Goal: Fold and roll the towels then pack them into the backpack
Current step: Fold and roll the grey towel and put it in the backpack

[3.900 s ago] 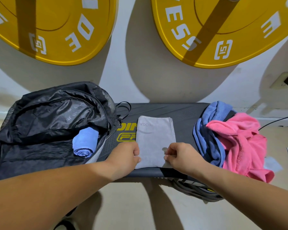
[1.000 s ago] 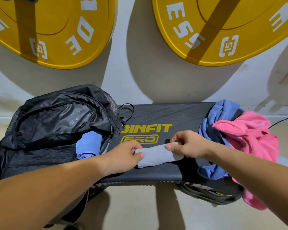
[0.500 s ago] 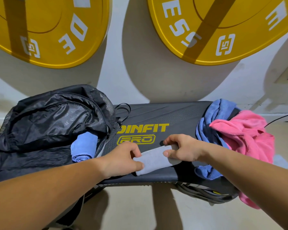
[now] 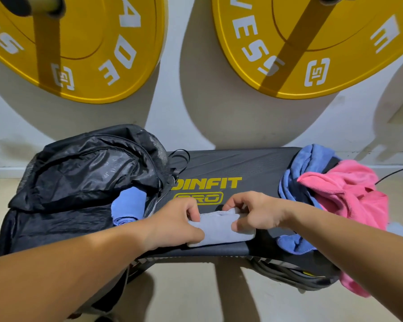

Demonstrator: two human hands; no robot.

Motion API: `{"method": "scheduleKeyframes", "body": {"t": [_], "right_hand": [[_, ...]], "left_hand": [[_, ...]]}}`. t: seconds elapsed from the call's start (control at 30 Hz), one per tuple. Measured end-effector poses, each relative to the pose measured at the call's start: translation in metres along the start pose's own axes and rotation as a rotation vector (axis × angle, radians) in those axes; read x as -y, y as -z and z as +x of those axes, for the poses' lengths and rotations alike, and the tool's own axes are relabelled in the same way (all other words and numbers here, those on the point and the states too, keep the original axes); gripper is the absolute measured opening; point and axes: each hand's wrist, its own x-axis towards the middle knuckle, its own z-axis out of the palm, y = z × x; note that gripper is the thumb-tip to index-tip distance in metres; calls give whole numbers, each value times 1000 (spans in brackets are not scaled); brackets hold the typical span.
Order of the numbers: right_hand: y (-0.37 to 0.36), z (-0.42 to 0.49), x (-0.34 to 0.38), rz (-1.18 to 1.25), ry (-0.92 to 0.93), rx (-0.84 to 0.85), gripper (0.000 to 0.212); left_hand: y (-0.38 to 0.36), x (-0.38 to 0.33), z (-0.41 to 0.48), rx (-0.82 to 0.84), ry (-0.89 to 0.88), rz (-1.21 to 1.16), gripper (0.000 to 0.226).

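Observation:
A grey towel lies rolled into a short bundle near the front edge of the black bench. My left hand grips its left end and my right hand pinches its right end from above. A black backpack lies open on the bench's left side, with a rolled blue towel sticking out of its opening. At the right end of the bench a loose blue towel and a pink towel lie in a heap.
Two big yellow weight plates hang against the white wall behind the bench. A black cable runs along the floor at the right. Beige floor lies below the bench's front edge.
The grey towel lay flat and folded at first; since then both hands have rolled it into a tight bundle. In the last second the roll has shifted slightly toward the bench's front edge.

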Motion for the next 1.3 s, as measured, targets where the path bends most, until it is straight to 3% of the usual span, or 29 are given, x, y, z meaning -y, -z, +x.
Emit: {"method": "scheduleKeyframes", "body": {"t": [0.2,0.33,0.47,0.53,0.7,0.97,1.17,1.3], "right_hand": [[-10,21,60,115,102,17,32],[-20,39,122,135,229,45,25],[-49,62,172,113,349,-98,32],[-66,75,186,-2,415,-225,37],[-86,104,191,-648,637,-543,36],[-92,129,185,-942,660,-600,33],[-99,141,185,-971,659,-668,34],[-96,138,194,-672,618,-691,16]], "left_hand": [[62,8,-37,-165,25,249,43],[98,12,-71,-82,-18,258,46],[140,47,-109,-203,36,192,40],[150,77,-131,-316,105,36,35],[131,152,-158,-553,334,-307,38],[88,170,-120,-610,347,-441,31],[89,171,-112,-517,376,-510,33],[97,168,-106,-544,372,-514,25]]}}
